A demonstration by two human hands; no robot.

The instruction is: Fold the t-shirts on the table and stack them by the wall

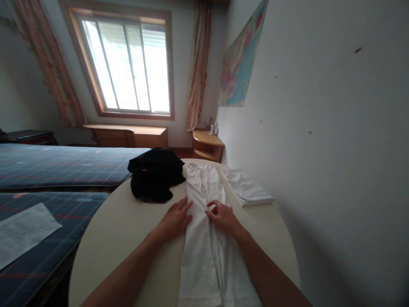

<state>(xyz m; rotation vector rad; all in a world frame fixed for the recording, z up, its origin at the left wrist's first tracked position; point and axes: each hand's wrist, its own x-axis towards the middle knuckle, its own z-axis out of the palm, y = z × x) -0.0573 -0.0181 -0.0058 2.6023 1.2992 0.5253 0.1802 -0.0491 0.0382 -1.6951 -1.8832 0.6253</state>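
White trousers [200,251] lie lengthwise on a round pale table [105,247], waistband at the far end and legs toward me. My left hand [175,218] is open, palm down, with its fingertips on the trousers' left edge. Bent thumb and forefinger of my right hand [223,217] come together at the line between the two legs, pinching the cloth there. To the right of the waistband is a folded white garment [247,187]. A crumpled black garment [155,172] sits at the table's far left.
Beds with blue plaid mattresses [64,164] stand to the left, a printed sheet of paper [27,232] lying on the nearer one. A white wall [329,170] runs close along the right. Beyond the table are a small wooden corner stand [207,138] and a desk [143,130] under the window.
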